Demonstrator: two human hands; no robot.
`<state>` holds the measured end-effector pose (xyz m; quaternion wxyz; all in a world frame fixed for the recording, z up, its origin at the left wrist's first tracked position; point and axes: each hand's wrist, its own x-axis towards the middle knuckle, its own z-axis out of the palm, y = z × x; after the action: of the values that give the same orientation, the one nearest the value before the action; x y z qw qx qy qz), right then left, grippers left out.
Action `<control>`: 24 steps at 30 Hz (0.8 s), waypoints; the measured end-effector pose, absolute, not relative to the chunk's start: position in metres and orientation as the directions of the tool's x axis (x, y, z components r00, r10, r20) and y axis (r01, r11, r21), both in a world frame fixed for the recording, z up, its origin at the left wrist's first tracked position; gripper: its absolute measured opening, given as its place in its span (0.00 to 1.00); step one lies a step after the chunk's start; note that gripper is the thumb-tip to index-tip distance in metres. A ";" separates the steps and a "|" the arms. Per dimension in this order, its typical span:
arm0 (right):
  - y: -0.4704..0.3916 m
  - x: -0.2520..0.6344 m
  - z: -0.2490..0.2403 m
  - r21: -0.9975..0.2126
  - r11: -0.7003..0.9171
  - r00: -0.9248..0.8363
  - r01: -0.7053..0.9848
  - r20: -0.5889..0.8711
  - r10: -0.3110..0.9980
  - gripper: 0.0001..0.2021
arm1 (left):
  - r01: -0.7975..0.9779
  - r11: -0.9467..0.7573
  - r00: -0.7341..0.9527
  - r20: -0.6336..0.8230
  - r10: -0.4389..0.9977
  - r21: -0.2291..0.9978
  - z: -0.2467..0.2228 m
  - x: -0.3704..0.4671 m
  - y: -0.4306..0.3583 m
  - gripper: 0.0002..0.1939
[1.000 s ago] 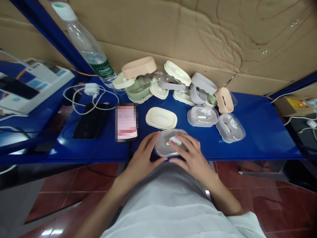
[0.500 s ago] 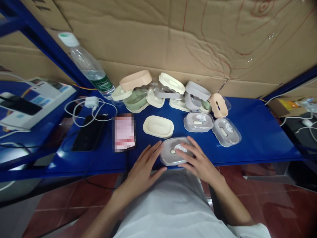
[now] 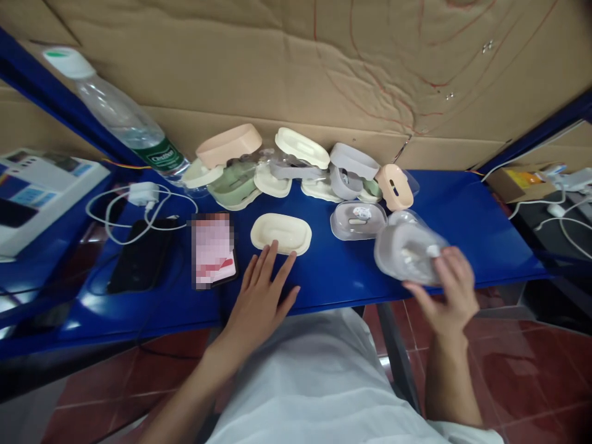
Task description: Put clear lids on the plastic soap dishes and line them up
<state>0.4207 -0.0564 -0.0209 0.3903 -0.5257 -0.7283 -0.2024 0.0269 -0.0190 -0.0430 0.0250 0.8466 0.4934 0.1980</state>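
From the head view, the right hand (image 3: 446, 299)'s grip was clamped on a blurred grey box (image 3: 402, 253) near the table (image 3: 337, 280)'s front edge, partly hiding another box (image 3: 409, 217). The left hand (image 3: 261, 296), fingers spread apart, reached the cream tray (image 3: 281, 231)'s near rim; blue surface stretched between the hands.
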 end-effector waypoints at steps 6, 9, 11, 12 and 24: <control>-0.026 0.519 -0.044 -0.200 -0.097 0.222 0.975 0.859 0.461 0.38 | 0.848 -0.493 0.416 0.329 0.847 0.196 -0.045 0.033 -0.023 0.30; -0.017 0.531 -0.057 -0.189 -0.188 0.265 0.964 0.760 0.594 0.36 | 0.864 -0.460 0.364 0.380 0.850 0.202 -0.043 0.036 -0.025 0.24; -0.014 0.530 -0.058 -0.164 -0.199 0.257 0.966 0.672 0.695 0.34 | 0.881 -0.420 0.304 0.421 0.855 0.218 -0.042 0.037 -0.026 0.21; -0.013 0.528 -0.055 -0.156 -0.200 0.253 0.967 0.635 0.730 0.33 | 0.886 -0.405 0.279 0.436 0.855 0.227 -0.042 0.037 -0.026 0.21; 0.093 0.422 0.035 0.000 -0.029 0.027 1.000 0.319 0.947 0.24 | 0.860 -0.388 0.177 0.519 0.836 0.331 -0.043 0.034 -0.028 0.17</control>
<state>0.4222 0.0933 0.0352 0.1127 -0.7077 -0.6877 -0.1162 0.0335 -0.0279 -0.0435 -0.0187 0.7670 0.5529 0.3251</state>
